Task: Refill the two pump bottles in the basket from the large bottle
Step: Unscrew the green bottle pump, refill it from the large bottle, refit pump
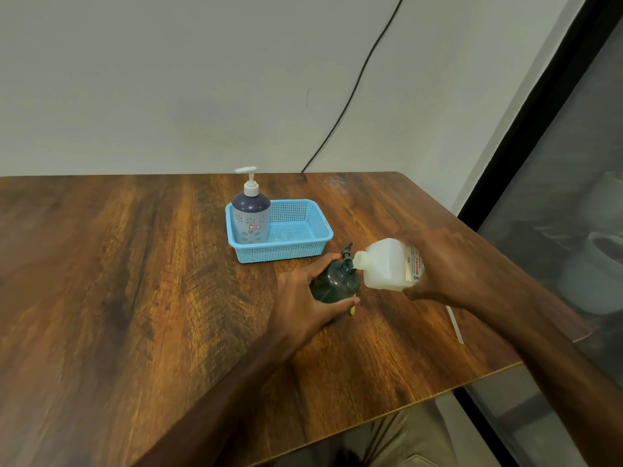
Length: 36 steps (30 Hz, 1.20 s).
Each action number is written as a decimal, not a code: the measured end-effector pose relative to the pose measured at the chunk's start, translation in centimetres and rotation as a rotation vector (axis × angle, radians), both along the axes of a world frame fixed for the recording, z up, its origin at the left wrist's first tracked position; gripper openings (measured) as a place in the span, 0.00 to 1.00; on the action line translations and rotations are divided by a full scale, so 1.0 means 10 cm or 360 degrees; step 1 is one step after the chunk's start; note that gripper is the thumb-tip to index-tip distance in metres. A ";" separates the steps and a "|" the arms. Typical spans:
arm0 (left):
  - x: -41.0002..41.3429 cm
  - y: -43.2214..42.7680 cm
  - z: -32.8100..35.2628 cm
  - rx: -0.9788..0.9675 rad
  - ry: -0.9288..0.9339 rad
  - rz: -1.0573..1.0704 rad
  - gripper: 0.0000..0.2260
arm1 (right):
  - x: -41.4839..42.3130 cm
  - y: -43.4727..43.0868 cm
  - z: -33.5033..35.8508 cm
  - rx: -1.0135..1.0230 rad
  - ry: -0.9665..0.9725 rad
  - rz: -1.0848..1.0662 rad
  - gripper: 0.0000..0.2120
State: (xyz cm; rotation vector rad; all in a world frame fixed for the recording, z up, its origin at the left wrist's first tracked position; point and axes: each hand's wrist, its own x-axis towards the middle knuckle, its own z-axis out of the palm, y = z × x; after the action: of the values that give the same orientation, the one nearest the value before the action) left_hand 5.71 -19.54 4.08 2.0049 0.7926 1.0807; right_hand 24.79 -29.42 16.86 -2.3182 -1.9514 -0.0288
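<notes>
Left fingers [325, 259] and thumb curled round the dark bottle [333, 281]: left hand [303, 298] gripped it by the body, low and wide, bottle upright on the table [135, 264] just in front of the basket [305, 205]. Right hand [438, 264] wrapped the large bottle [384, 264] at its labelled rear. Those fingertips were hidden behind it, but the grip was clearly closed. Large bottle was tipped near flat, open mouth touching the dark bottle's neck, where a black spout [347, 249] stuck up. Couldn't tell whether that spout was off, loose or seated, and no liquid stream was visible.

Handling, as judgement:
- Large bottle looked like thin translucent plastic, so squeezable. A hard grip could surge the pour. Holding the body near the base gave tilt control, and the weight would shift as it drained.
- Dark bottle was round, smooth and probably light when low, so easy to tip or skid. The low wrap was the right hold.
- Spilled soap would make both slippery.

Second pump bottle, the blue bottle [251, 214] with a white pump, stood upright in the basket's left end, untouched. Rest of the basket showed bare mesh. A white strip [455, 323] lay near the table's right edge, and a black cable [354, 85] ran down the wall behind.
</notes>
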 end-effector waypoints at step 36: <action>0.00 -0.02 0.02 -0.0010 -0.0020 0.0023 0.36 | 0.03 0.05 0.04 -0.0059 -0.0183 0.0013 0.40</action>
State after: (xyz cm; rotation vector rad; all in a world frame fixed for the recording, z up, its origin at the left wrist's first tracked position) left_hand 5.68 -19.77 4.26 1.9884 0.8040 1.0969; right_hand 25.07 -28.94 17.29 -2.3819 -2.0309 -0.1294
